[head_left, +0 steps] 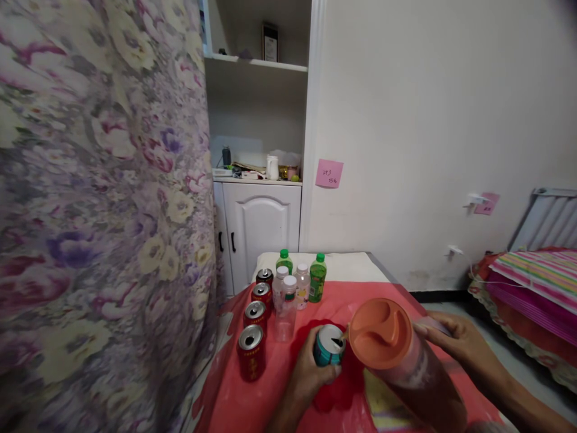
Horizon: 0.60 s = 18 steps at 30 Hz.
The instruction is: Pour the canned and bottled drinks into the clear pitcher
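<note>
My left hand is wrapped round a teal can with an opened top, held over a red dish. With my right hand I grip the handle of a large pitcher with an orange lid. The pitcher is tilted so that its spout meets the can's opening; reddish-brown liquid and some foam show inside. Whether liquid is flowing is too small to tell. A yellowish cloth lies partly beneath the pitcher.
Red cans line the table's left side. Beside them stand clear bottles and green bottles. The table has a red cover. A floral curtain hangs left, a cabinet stands behind, and a bed is right.
</note>
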Available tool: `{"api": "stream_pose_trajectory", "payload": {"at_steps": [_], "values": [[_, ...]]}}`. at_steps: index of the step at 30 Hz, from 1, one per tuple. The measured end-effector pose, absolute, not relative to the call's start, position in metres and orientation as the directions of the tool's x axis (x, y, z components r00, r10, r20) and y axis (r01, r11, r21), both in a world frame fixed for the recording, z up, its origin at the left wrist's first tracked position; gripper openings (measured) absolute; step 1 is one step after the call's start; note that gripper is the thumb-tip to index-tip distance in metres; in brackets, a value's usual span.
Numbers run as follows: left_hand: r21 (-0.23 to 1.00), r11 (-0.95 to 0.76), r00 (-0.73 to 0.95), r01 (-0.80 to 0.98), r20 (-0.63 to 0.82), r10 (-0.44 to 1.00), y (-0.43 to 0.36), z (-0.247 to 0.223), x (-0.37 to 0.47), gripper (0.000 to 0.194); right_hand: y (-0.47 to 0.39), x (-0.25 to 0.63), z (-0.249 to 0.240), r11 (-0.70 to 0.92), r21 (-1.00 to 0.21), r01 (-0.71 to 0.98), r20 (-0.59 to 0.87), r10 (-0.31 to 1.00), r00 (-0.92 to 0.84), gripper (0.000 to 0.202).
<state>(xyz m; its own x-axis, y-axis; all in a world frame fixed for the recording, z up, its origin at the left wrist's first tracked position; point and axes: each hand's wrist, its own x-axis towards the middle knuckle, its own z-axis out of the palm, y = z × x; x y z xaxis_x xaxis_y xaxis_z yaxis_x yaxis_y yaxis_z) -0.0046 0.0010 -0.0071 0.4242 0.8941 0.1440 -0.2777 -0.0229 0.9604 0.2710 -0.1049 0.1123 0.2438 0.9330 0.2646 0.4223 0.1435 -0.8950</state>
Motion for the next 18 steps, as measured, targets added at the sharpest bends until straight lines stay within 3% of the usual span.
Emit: {"api": "stream_pose_trajectory", "payload": {"at_steps": [18], "values": [[0.960,-0.017,0.394,-0.279,0.130,0.910,-0.008,0.014,-0.003,0.065,-0.103,0.265,0.093,0.125,-0.888,0.442,0.263,0.928,0.265,0.052]]}}
